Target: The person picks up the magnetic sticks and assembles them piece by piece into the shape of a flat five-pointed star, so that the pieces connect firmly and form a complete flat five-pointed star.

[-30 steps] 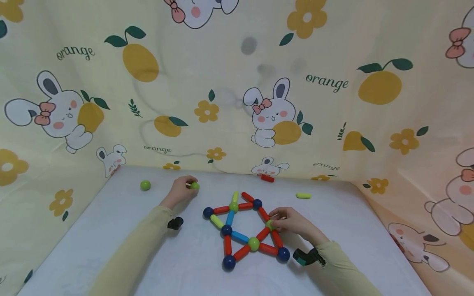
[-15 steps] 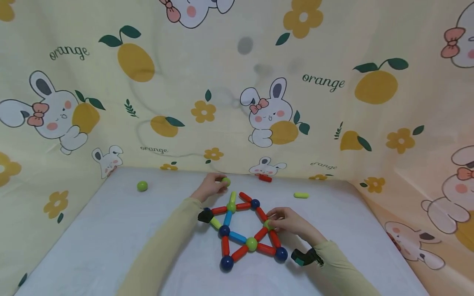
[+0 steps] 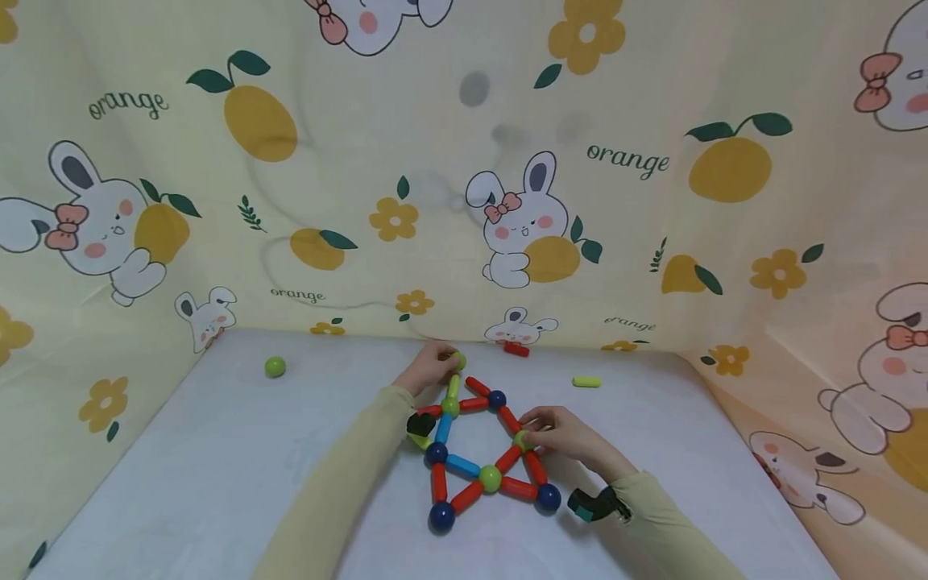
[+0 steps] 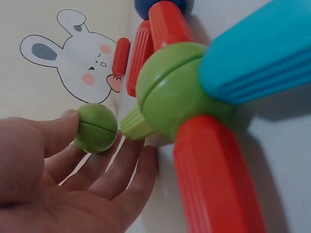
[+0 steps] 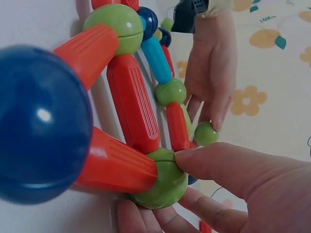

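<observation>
My left hand (image 3: pixel 428 369) pinches a loose green ball (image 4: pixel 97 127) between thumb and fingers, close to the free end of a yellow-green rod (image 4: pixel 136 125). That rod sticks out from a green ball (image 4: pixel 170 90) at the far corner of a flat frame of magnetic rods and balls. Red rods (image 3: pixel 467 497), blue rods (image 3: pixel 462 466) and dark blue balls (image 3: pixel 441 517) make up the rest of the frame. On its right side my right hand (image 3: pixel 576 439) grips another green ball (image 5: pixel 163 184), thumb on top and fingers underneath.
A spare green ball (image 3: pixel 275 366) lies at the back left of the white table (image 3: pixel 181 483). Near the back edge is a loose red rod (image 3: pixel 516 349), and a yellow-green rod (image 3: pixel 586 382) lies to its right. A printed curtain (image 3: pixel 348 161) hangs behind.
My left hand has carried the green ball rightward, from left of the frame to the tip of the yellow-green rod. My right hand keeps its hold on the frame's ball.
</observation>
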Motion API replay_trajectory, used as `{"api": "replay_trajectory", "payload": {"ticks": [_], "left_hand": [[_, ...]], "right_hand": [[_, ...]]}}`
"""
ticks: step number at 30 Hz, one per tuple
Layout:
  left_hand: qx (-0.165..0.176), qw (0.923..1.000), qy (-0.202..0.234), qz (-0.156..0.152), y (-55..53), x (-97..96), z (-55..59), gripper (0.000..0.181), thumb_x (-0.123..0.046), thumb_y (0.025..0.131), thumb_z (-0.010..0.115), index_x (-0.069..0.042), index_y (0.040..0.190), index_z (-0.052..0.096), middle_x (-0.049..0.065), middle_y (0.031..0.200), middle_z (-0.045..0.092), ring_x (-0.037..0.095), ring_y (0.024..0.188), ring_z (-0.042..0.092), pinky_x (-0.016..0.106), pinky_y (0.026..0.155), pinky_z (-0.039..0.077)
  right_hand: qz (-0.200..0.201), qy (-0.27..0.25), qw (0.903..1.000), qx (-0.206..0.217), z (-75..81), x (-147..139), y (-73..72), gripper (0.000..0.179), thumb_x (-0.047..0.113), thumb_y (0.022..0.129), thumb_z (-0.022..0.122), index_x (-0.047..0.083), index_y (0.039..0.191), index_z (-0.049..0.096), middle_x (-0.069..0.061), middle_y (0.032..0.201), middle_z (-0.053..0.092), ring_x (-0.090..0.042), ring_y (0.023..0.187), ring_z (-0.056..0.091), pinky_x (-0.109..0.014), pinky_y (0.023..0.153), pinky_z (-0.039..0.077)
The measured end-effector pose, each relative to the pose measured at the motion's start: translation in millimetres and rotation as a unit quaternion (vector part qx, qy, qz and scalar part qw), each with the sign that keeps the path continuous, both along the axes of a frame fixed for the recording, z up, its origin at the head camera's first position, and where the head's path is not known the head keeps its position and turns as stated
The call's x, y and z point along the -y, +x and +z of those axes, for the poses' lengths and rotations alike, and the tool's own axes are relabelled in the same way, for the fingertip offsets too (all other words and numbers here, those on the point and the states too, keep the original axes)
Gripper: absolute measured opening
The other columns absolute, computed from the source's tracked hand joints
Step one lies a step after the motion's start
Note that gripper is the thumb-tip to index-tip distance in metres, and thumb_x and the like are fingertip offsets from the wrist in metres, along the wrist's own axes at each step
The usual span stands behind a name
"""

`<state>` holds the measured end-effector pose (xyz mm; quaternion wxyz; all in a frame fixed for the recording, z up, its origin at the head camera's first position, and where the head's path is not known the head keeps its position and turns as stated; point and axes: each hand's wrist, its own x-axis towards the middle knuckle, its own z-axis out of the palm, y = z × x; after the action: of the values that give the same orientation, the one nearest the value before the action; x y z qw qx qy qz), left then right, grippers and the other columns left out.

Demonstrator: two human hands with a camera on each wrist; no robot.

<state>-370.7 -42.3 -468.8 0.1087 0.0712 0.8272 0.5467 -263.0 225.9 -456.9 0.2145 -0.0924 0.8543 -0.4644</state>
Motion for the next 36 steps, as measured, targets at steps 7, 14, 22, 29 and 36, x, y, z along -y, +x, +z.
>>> {"api": "replay_trajectory", "payload": {"ticks": [7,14,22,29,36], "left_hand": [[0.025,0.9995,-0.016,-0.004,4.8,-0.6,-0.3,0.033,-0.017,0.099,0.053,0.003,0.126,0.056,0.014,0.111,0.06,0.021,0.089,0.06,0.03,0.078,0.055],[0.039,0.9992,-0.002,0.001,7.5,3.7,-0.1,0.034,-0.017,0.099,0.052,0.004,0.126,0.056,0.015,0.11,0.06,0.022,0.09,0.06,0.031,0.079,0.055],[0.048,0.9988,0.001,-0.003,8.2,10.1,1.3,0.034,-0.018,0.098,0.056,0.002,0.125,0.057,0.013,0.111,0.061,0.022,0.089,0.06,0.031,0.081,0.054],[0.064,0.9975,0.022,0.02,6.8,11.4,-0.7,0.034,-0.019,0.096,0.059,0.0,0.124,0.054,0.016,0.116,0.058,0.023,0.091,0.061,0.032,0.08,0.055],[0.073,0.9963,0.039,0.025,8.0,10.1,-1.0,0.035,-0.019,0.095,0.06,0.001,0.123,0.052,0.017,0.114,0.058,0.023,0.091,0.061,0.032,0.08,0.055]], "right_hand": [[0.008,-0.003,1.0,-0.004,-0.2,2.2,0.0,0.033,0.014,0.09,0.064,-0.001,0.118,0.059,-0.008,0.096,0.061,-0.021,0.085,0.058,-0.037,0.077,0.054],[0.009,-0.001,0.9999,-0.007,-0.8,3.6,-0.6,0.033,0.014,0.09,0.064,-0.002,0.118,0.059,-0.008,0.096,0.061,-0.021,0.085,0.058,-0.036,0.076,0.055],[0.017,0.005,0.9998,0.0,-0.6,2.5,-3.8,0.033,0.015,0.09,0.065,-0.001,0.118,0.06,-0.008,0.097,0.061,-0.02,0.084,0.059,-0.036,0.075,0.055],[0.006,0.033,0.9994,-0.004,6.3,8.6,-25.3,0.034,0.021,0.092,0.063,0.002,0.119,0.06,-0.008,0.1,0.063,-0.021,0.084,0.06,-0.036,0.077,0.054],[0.012,0.029,0.9992,-0.024,12.7,27.5,-63.8,0.037,0.021,0.094,0.061,-0.003,0.122,0.058,-0.013,0.107,0.064,-0.027,0.091,0.061,-0.038,0.083,0.053]]}}
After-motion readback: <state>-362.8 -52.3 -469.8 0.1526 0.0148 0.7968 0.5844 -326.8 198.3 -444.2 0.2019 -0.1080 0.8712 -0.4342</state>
